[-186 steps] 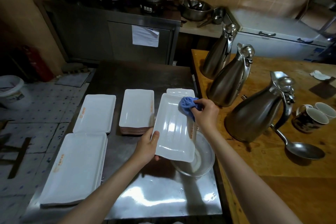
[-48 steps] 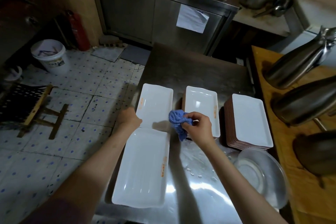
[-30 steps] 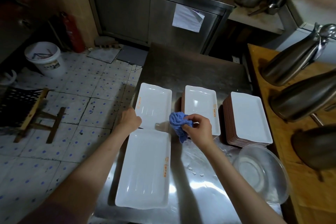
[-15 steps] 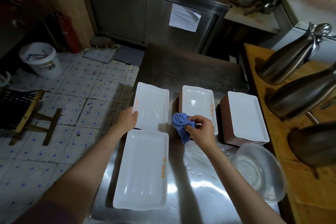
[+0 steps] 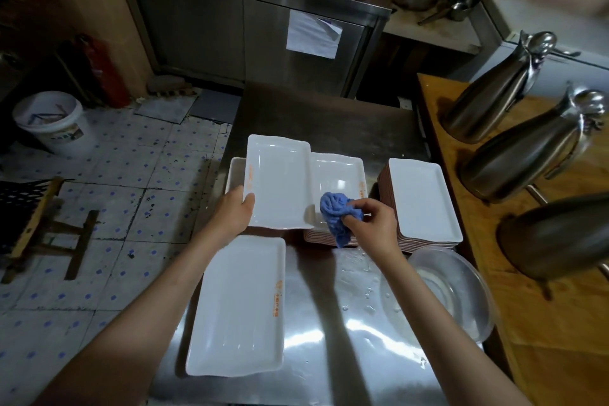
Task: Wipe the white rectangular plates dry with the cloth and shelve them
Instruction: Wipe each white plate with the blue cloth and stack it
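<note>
Gripping a white plate [image 5: 278, 181] by its near-left corner, thumb on top of the rim, the left hand [image 5: 234, 212] held it raised over another plate [image 5: 234, 175] lying under it. The right hand [image 5: 372, 224] was curled round a bunched blue cloth [image 5: 337, 214], just right of the raised plate and over the middle stack [image 5: 339, 175].

The plate looked rigid, glossy and likely slippery if wet; probably light enough for one hand, but breakable or chippable if dropped. The rim at a short end or corner seemed the best hold, leaving the flat face open to the cloth, which was soft and shaped itself to the dish.

Near the left forearm lay a bigger plate [image 5: 239, 306]. Right of the right hand stood another stack [image 5: 425, 201], then a clear bowl [image 5: 451, 293] nearer the body. Water drops spotted the steel table [image 5: 329, 339]. Three metal jugs [image 5: 524, 148] crowded the wooden counter [image 5: 543, 339] far right. No shelf was identifiable.
</note>
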